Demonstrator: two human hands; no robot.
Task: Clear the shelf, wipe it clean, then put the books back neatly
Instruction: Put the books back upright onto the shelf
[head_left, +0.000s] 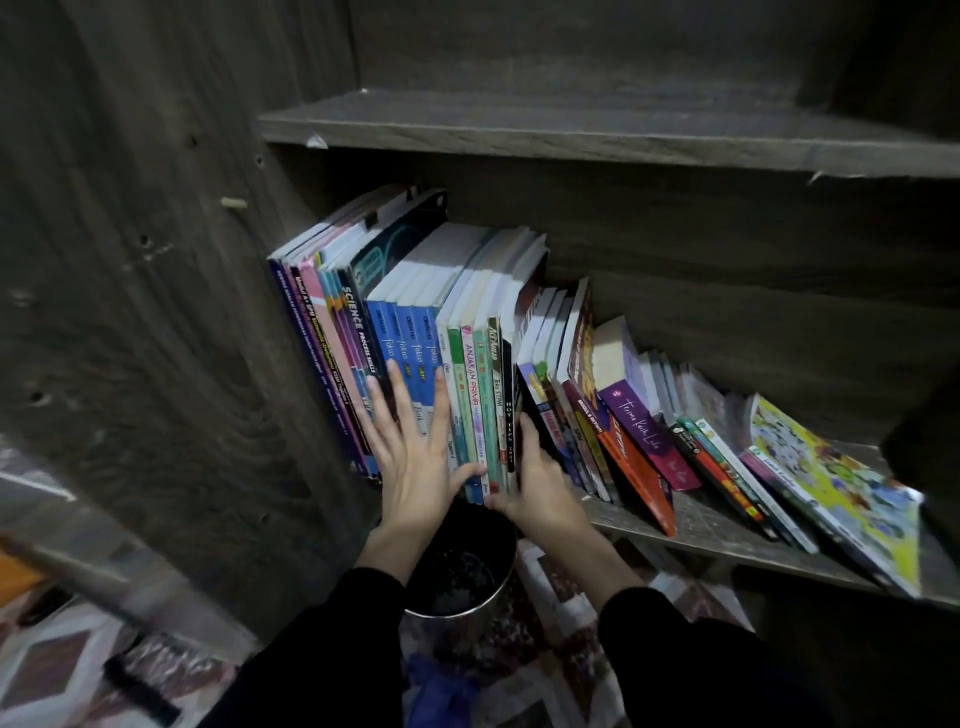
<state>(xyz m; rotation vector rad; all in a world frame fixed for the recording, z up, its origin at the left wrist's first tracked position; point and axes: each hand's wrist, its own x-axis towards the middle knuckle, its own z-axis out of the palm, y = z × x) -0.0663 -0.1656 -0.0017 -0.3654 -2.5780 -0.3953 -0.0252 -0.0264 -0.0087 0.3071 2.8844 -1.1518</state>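
Observation:
A row of books (415, 322) stands on the dark wooden shelf (717, 530), upright at the left and leaning ever flatter toward the right. My left hand (415, 447) lies flat with straight fingers against the spines of the blue books. My right hand (540, 483) reaches in at the black and green spines (498, 395), its fingers tucked between those books and the leaning ones, thumb at the bottom edge. A purple book (644, 431) and an orange one (639, 467) lean right of my right hand. A colourful magazine (841, 488) lies almost flat at the far right.
The empty upper shelf board (597, 130) runs overhead. The cabinet's side panel (156, 312) rises at the left. A metal bin with a black liner (457, 566) stands on the patterned rug (550, 670) below my wrists, a blue cloth (441, 691) beside it.

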